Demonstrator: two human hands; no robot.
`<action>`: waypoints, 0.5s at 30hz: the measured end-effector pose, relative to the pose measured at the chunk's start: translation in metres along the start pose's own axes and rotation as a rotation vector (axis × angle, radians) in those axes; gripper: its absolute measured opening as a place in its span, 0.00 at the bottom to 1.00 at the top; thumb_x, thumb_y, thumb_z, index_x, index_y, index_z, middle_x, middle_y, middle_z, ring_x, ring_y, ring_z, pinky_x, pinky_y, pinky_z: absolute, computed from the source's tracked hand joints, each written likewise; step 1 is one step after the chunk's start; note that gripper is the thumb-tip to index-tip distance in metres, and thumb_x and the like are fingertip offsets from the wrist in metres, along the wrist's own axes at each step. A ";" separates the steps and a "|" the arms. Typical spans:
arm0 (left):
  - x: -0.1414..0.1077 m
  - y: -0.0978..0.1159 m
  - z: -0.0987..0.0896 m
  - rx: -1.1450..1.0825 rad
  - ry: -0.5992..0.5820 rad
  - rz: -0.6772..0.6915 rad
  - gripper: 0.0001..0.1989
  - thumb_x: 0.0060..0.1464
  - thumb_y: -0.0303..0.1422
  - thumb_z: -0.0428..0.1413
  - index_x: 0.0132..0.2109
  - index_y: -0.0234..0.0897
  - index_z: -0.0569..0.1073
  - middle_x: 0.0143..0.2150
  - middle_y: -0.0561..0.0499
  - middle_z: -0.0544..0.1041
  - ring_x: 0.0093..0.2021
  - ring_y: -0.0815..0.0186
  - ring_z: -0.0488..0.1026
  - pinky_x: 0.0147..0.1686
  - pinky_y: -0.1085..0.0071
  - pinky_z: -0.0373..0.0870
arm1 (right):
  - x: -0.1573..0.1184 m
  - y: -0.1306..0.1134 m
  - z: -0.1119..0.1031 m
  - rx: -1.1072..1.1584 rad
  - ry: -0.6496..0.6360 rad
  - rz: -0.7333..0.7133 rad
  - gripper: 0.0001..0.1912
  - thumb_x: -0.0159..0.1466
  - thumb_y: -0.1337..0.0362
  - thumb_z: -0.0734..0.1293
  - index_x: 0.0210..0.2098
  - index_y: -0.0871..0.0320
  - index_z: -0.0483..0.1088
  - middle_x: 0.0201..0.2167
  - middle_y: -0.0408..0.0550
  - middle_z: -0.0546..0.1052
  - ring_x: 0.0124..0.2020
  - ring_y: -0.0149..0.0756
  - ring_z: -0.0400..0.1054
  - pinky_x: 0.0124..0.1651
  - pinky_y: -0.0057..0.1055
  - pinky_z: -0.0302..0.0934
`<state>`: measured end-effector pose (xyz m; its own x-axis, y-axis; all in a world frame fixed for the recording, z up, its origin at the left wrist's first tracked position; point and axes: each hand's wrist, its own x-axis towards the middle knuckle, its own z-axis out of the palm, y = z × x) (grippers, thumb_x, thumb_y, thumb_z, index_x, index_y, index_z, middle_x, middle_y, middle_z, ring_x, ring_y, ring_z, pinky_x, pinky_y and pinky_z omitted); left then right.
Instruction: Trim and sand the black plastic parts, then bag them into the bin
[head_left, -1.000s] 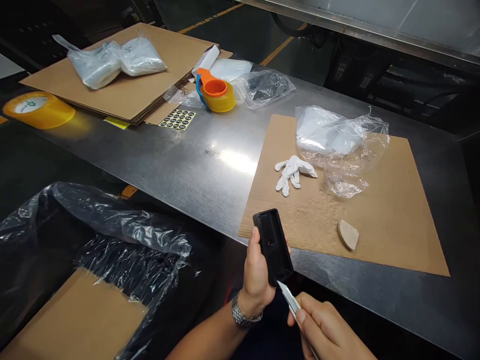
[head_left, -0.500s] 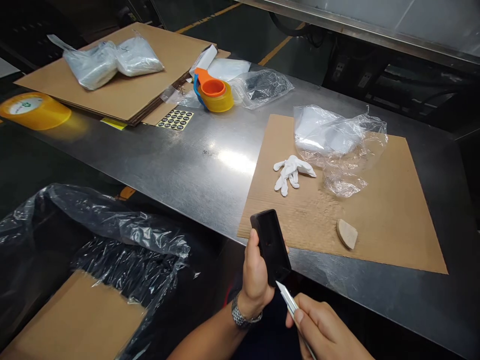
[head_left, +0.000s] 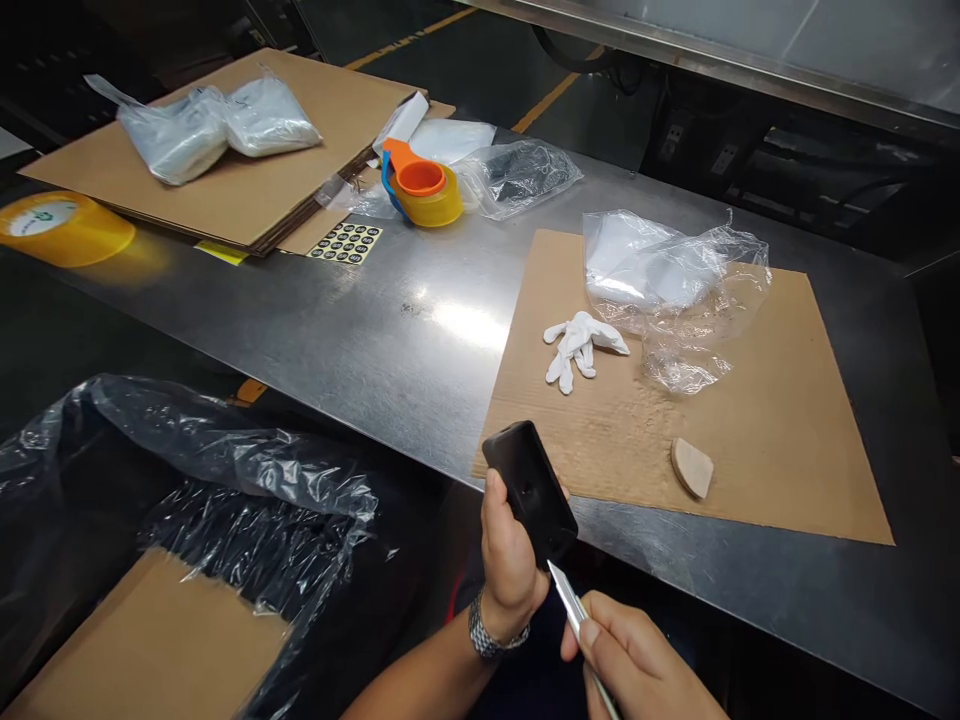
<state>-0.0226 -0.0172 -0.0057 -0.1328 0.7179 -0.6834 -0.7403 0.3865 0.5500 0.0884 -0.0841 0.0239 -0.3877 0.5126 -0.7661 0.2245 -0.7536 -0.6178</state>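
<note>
A black rectangular hollow plastic part (head_left: 529, 485) is gripped in my left hand (head_left: 508, 555), its open side facing me and its long side tilted. My left fingers wrap behind it and are mostly hidden, with the thumb along its near edge. My right hand (head_left: 637, 650) is closed around a silver utility knife (head_left: 574, 605). The knife's blade tip points up at the lower end of the black part; whether it touches the part I cannot tell. Both hands are in front of the metal table's near edge.
On the metal table (head_left: 360, 340), a cardboard sheet (head_left: 780, 440) bears a white glove (head_left: 577, 348), a clear plastic bag (head_left: 675, 280) and a tan wedge-shaped block (head_left: 691, 468). Farther left are a tape dispenser (head_left: 424, 185), a sticker sheet (head_left: 346, 243) and stacked cardboard (head_left: 247, 190). A plastic-lined container (head_left: 225, 440) stands lower left.
The black part has tilted further, its top end swinging left in my left hand. The right hand with the knife has shifted slightly left.
</note>
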 end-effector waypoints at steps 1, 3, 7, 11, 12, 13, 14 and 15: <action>0.000 -0.001 0.000 -0.011 0.006 0.063 0.26 0.59 0.46 0.37 0.32 0.34 0.72 0.26 0.51 0.73 0.27 0.68 0.68 0.29 0.74 0.67 | 0.001 0.001 0.001 0.062 -0.010 0.003 0.23 0.62 0.44 0.54 0.34 0.59 0.63 0.13 0.33 0.58 0.16 0.23 0.51 0.23 0.21 0.47; 0.002 -0.003 0.002 -0.043 0.029 0.139 0.26 0.59 0.46 0.37 0.32 0.34 0.72 0.26 0.50 0.73 0.27 0.68 0.69 0.28 0.74 0.67 | 0.002 0.002 0.002 0.198 -0.033 -0.002 0.23 0.61 0.44 0.54 0.35 0.59 0.63 0.11 0.32 0.58 0.14 0.22 0.48 0.21 0.21 0.46; 0.005 -0.003 0.004 -0.114 0.080 0.085 0.26 0.57 0.48 0.39 0.31 0.33 0.72 0.25 0.50 0.73 0.25 0.69 0.69 0.26 0.75 0.66 | 0.002 -0.002 0.002 0.335 0.006 -0.116 0.23 0.62 0.44 0.54 0.36 0.59 0.61 0.09 0.32 0.58 0.12 0.22 0.46 0.20 0.21 0.46; 0.005 -0.001 0.006 -0.171 0.091 0.012 0.23 0.56 0.48 0.43 0.31 0.33 0.71 0.26 0.50 0.73 0.25 0.68 0.70 0.26 0.74 0.68 | 0.004 -0.001 -0.002 0.198 0.164 -0.276 0.20 0.63 0.46 0.55 0.39 0.57 0.60 0.18 0.37 0.64 0.17 0.25 0.55 0.23 0.23 0.52; 0.005 -0.001 0.006 -0.183 0.087 -0.010 0.23 0.56 0.47 0.44 0.32 0.33 0.71 0.26 0.49 0.73 0.25 0.68 0.70 0.26 0.73 0.68 | 0.007 0.000 -0.004 0.110 0.229 -0.323 0.19 0.63 0.47 0.57 0.40 0.56 0.61 0.21 0.39 0.65 0.20 0.26 0.58 0.25 0.24 0.53; 0.004 -0.001 0.006 -0.192 0.080 -0.033 0.22 0.56 0.47 0.44 0.32 0.32 0.71 0.25 0.49 0.73 0.25 0.68 0.70 0.26 0.73 0.68 | 0.009 0.001 -0.006 0.006 0.288 -0.377 0.16 0.62 0.49 0.59 0.39 0.56 0.62 0.23 0.40 0.66 0.22 0.27 0.58 0.26 0.24 0.54; 0.003 -0.001 0.006 -0.198 0.068 -0.058 0.21 0.56 0.46 0.44 0.32 0.32 0.71 0.25 0.49 0.73 0.24 0.68 0.70 0.25 0.73 0.68 | 0.013 0.002 -0.008 -0.103 0.333 -0.433 0.13 0.62 0.52 0.60 0.38 0.55 0.63 0.24 0.40 0.66 0.24 0.27 0.59 0.27 0.24 0.54; 0.002 -0.001 0.006 -0.200 0.052 -0.086 0.21 0.56 0.45 0.45 0.31 0.32 0.71 0.24 0.49 0.73 0.23 0.68 0.70 0.24 0.74 0.68 | 0.016 0.003 -0.010 -0.203 0.363 -0.489 0.10 0.62 0.55 0.61 0.35 0.56 0.65 0.25 0.41 0.66 0.25 0.28 0.58 0.28 0.24 0.53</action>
<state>-0.0184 -0.0125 -0.0046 -0.0937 0.6543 -0.7504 -0.8657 0.3187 0.3860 0.0918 -0.0738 0.0083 -0.1688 0.9107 -0.3770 0.2771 -0.3232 -0.9048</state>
